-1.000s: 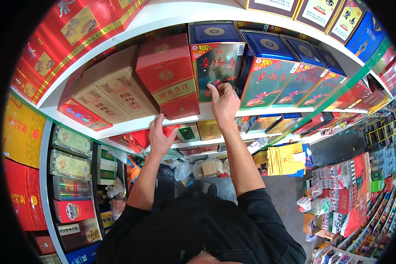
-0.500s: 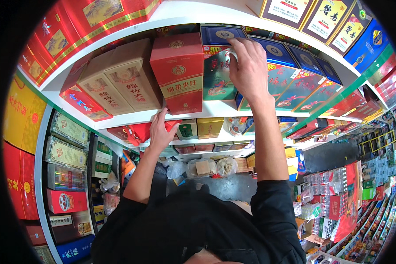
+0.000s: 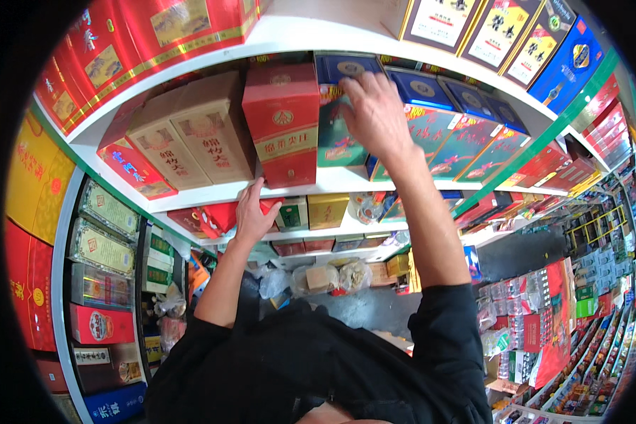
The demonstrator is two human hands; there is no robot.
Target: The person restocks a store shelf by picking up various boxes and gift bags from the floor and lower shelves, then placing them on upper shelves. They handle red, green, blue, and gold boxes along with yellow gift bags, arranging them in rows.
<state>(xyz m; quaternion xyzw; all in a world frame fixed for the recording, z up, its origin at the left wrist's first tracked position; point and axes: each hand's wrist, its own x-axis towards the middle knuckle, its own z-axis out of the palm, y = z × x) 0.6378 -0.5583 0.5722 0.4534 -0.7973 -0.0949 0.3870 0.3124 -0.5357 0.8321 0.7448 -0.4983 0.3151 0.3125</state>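
My left hand [image 3: 251,214] is at the shelf's front edge, fingers up by the lower left corner of a tall red box [image 3: 281,127] with a gold band. Its thumb is apart from the fingers. Behind that hand a red thing [image 3: 218,219] shows on the lower shelf; its kind is unclear. My right hand [image 3: 376,113] lies with bent, spread fingers against the upper front of a green box with a blue top [image 3: 348,68]. The wrist and palm cover part of that box's front. Both boxes stand upright, side by side.
Two tan boxes [image 3: 212,138] stand left of the red one. More blue-topped green boxes [image 3: 456,141] line the right. A white shelf [image 3: 318,32] with boxes runs above. Glass edging [image 3: 519,173] borders the shelf. Packed shelving [image 3: 102,247] stands left; bagged goods [image 3: 318,278] lie below.
My right hand has slid left and slightly down across the green box's top front. My left hand stays by the red box's corner. The whole view has shifted a little.
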